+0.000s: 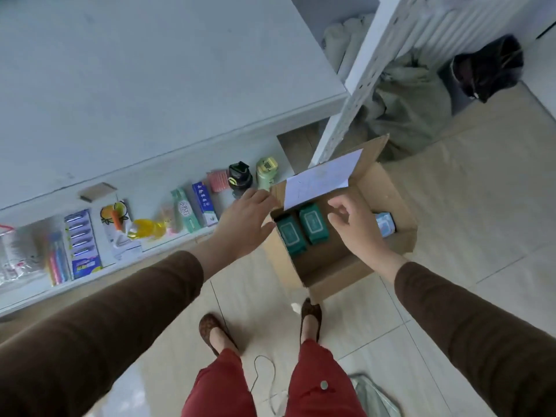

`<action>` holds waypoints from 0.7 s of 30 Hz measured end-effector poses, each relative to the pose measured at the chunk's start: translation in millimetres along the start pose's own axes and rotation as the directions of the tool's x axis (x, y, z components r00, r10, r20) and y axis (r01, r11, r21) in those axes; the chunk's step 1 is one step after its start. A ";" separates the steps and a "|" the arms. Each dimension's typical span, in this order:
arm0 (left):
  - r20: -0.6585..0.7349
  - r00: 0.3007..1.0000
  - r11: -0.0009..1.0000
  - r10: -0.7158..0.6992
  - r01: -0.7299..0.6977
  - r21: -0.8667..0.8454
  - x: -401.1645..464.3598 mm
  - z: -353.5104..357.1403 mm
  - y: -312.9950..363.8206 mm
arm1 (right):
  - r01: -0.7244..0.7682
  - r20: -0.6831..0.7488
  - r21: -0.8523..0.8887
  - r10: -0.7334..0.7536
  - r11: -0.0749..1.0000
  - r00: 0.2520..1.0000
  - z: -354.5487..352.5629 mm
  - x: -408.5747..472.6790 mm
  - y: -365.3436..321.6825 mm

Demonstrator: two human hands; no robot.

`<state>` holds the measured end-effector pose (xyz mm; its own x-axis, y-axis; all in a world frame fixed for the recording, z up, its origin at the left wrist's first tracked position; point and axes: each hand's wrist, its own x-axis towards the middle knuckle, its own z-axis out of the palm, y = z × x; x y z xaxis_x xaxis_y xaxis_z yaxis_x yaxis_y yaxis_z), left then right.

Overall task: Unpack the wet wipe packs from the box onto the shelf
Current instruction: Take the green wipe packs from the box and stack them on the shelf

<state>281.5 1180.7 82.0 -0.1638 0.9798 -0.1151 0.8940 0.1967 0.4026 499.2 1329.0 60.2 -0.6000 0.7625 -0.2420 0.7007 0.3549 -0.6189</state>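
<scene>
Two green wet wipe packs (302,231) lie side by side in the open cardboard box (343,263) on the floor, and a third pack in blue (386,224) shows past the right hand (356,228). That hand hovers over the box with fingers loosely curled and holds nothing; the left hand (245,222) is spread flat at the box's left edge, also empty. A white-faced flap (320,182) leans over the packs, so a reach could snag it or drag the box. On the shelf (168,179) toothpaste boxes (197,210) and bottles (251,176) are lined up close, so a careless placement may knock them over.
</scene>
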 end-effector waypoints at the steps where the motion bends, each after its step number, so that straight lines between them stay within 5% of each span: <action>1: 0.059 0.998 1.000 -0.015 0.015 0.008 8.2 22.5 7.3 | -0.080 0.043 0.029 0.078 0.996 0.996 3.8 -1.9 24.7; 6: 0.310 0.947 0.994 -0.083 0.057 0.090 54.8 135.5 20.4 | -0.460 0.200 0.244 0.420 0.854 0.885 35.4 14.5 126.8; 11: 0.493 0.866 0.974 -0.082 -0.034 0.222 111.6 237.5 0.8 | -0.718 0.379 0.457 0.616 0.525 0.691 101.6 55.2 207.2; 16: 0.579 0.814 0.904 -0.044 -0.214 0.370 163.7 321.0 -36.6 | -0.819 0.515 0.535 0.690 0.206 0.509 182.1 98.6 265.9; 21: 0.632 0.775 0.823 0.011 -0.366 0.435 194.8 392.9 -77.2 | -0.845 0.543 0.532 0.742 0.057 0.392 253.9 138.3 304.9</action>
<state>344.5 1341.8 -328.3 0.1462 0.7382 -0.6585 0.9770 -0.2124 -0.0211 531.9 1405.3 -351.8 0.0751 0.2688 -0.9603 0.3419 -0.9116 -0.2284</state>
